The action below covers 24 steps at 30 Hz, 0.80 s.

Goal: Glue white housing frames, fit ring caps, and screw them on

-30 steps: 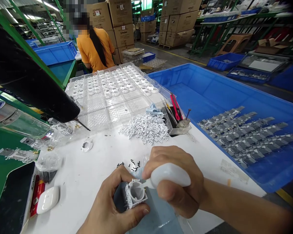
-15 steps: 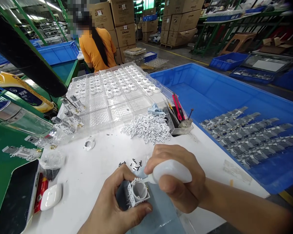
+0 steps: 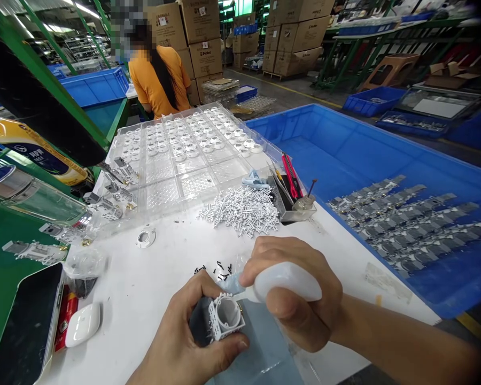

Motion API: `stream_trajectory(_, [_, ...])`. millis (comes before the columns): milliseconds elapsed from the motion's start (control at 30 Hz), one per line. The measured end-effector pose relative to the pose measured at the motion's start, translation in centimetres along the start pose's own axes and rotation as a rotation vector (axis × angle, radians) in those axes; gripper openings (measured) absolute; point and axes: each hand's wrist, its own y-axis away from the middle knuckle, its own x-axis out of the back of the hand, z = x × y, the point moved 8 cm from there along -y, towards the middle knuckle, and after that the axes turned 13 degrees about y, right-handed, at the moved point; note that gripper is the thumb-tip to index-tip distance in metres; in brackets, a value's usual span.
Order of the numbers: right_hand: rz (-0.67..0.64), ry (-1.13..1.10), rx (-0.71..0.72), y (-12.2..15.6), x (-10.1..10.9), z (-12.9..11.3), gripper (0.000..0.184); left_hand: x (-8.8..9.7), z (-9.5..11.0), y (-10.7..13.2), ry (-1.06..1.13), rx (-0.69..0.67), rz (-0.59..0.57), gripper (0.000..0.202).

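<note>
We hold a ribbed white plastic housing [image 3: 225, 318] and a smooth squeeze bottle [image 3: 286, 282] at the near edge of the white table [image 3: 144, 278].

Our left hand [image 3: 184, 342] has thumb and fingers curled tight around the boxy housing, its round opening facing up. Our right hand [image 3: 300, 294] is wrapped closed around the rounded, matte white bottle, whose thin nozzle touches the housing's rim. Tiny black bits [image 3: 216, 267] lie just beyond. Farther off sit a heap of small white plastic pieces [image 3: 242, 209] and a clear moulded tray [image 3: 176, 155] with gridded pockets. To the right, a blue bin [image 3: 344, 155] holds rows of grey metal parts [image 3: 409, 230]. A glossy white earbud case [image 3: 82, 324] lies near left.
</note>
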Motion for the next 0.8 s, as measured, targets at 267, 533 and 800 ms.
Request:
stream_trajectory(267, [-0.010, -0.006, 0.001, 0.06, 0.05, -0.10, 0.030, 0.16, -0.14, -0.08, -0.024, -0.006, 0.008, 0.037])
stream_trajectory(533, [0.004, -0.012, 0.023, 0.00, 0.14, -0.18, 0.026, -0.13, -0.35, -0.07, 0.014, 0.025, -0.014, 0.036])
stream_trajectory(800, [0.030, -0.114, -0.055, -0.08, 0.95, 0.21, 0.037, 0.10, -0.13, -0.15, -0.017, 0.016, 0.022, 0.035])
